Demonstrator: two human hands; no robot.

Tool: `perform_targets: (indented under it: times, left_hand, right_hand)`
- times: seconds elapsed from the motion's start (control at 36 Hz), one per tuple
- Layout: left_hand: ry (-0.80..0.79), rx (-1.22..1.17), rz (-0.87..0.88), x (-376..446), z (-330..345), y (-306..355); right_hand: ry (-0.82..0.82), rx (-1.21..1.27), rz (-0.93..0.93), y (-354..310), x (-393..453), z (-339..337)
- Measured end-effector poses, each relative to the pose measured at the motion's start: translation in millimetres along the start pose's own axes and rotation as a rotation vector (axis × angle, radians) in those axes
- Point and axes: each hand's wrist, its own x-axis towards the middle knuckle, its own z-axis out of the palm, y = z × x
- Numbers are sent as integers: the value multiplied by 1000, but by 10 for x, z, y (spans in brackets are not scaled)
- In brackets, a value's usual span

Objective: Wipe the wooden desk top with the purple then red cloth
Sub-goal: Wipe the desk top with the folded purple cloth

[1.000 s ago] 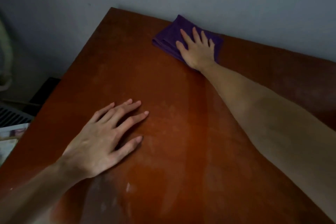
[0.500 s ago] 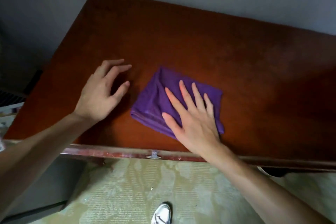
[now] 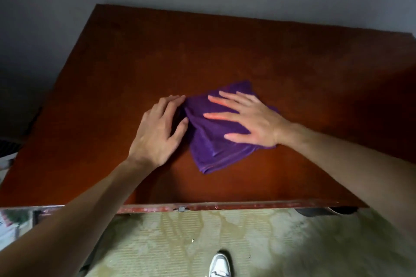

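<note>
The purple cloth point(image 3: 213, 148) lies rumpled near the middle of the reddish-brown wooden desk top point(image 3: 135, 63). My right hand point(image 3: 252, 119) presses flat on the cloth's right half, fingers spread and pointing left. My left hand point(image 3: 157, 132) is at the cloth's left edge, with curled fingers and thumb closing on a bunched fold there. No red cloth is in view.
A grey wall runs behind the desk's far edge. The worn front edge point(image 3: 225, 206) of the desk is close to me, with patterned floor and a white shoe point(image 3: 220, 265) below it. Papers point(image 3: 9, 222) show at the lower left.
My right hand has dragged the cloth from the far edge back to the desk's middle. My left hand slid right from the bare wood to the cloth's left edge and took hold of it.
</note>
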Motion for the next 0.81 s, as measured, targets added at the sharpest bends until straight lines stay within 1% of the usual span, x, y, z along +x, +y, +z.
perform_targets:
  times: [0.11, 0.19, 0.31, 0.47, 0.56, 0.64, 0.81]
  left_hand:
    - [-45, 61, -18, 159, 69, 16]
    - [-103, 183, 28, 249, 126, 50]
    - [-152, 257, 38, 246, 138, 100]
    - [-166, 294, 31, 270, 138, 106]
    - [-175, 309, 32, 295, 143, 84]
    - [-180, 323, 36, 308, 146, 68]
    - [-169, 323, 36, 305, 150, 34]
  right_hand:
    - [-14, -44, -59, 576, 339, -81]
    - [16, -66, -39, 997, 579, -125]
    - [19, -69, 33, 1533, 888, -199]
    - [9, -36, 184, 2161, 1347, -344]
    - [55, 2, 300, 2351, 1481, -355]
    - [87, 43, 427, 2408, 1519, -321]
    - [107, 26, 541, 2207, 1486, -284]
